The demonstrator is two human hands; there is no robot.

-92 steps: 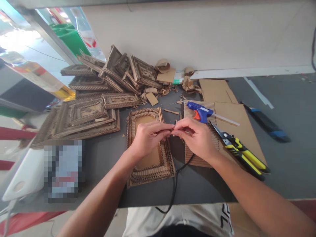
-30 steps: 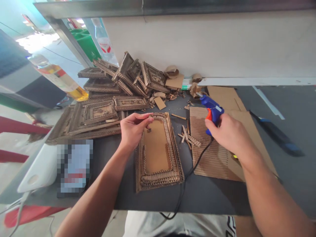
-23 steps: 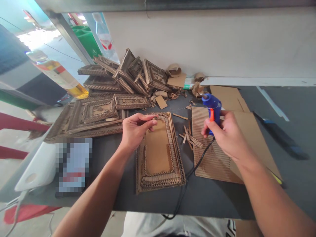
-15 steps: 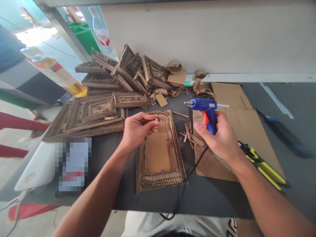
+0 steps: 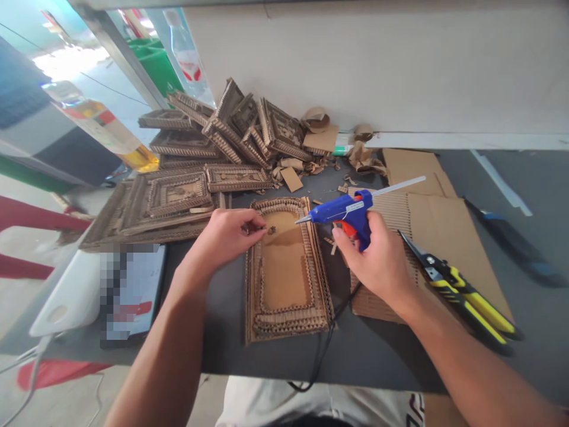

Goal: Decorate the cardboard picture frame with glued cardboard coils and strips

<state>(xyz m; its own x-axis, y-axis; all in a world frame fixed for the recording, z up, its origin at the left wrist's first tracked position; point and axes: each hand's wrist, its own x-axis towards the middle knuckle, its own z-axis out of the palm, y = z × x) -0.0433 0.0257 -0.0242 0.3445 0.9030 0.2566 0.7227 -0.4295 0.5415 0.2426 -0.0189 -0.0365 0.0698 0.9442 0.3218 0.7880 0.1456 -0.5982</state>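
Note:
My left hand (image 5: 231, 240) is closed in a pinch over the left side of a framed cardboard panel (image 5: 287, 279). At its fingertips is a small curled brown cardboard piece (image 5: 272, 230); whether it also touches the panel is unclear. My right hand (image 5: 377, 255) is wrapped round the handle of a blue hot glue gun (image 5: 340, 209) with an orange trigger. Its nozzle points left, above the panel's upper part and short of the small piece. A clear glue stick (image 5: 400, 185) sticks out behind the gun. The panel lies flat, edged with layered corrugated strips.
Yellow-black snips (image 5: 462, 296) lie on flat cardboard (image 5: 448, 237) at right, with a blurred dark tool (image 5: 511, 243) beyond. Decorated cardboard panels (image 5: 178, 196) are piled at back left, near a tilted bottle (image 5: 106, 130). A phone (image 5: 137, 296) lies at left. The gun's black cord (image 5: 326, 350) trails over the front edge.
My left hand has moved left and lowered with the small piece towards the panel. The glue gun has shifted left and tipped nozzle-down, bringing its nozzle over the panel.

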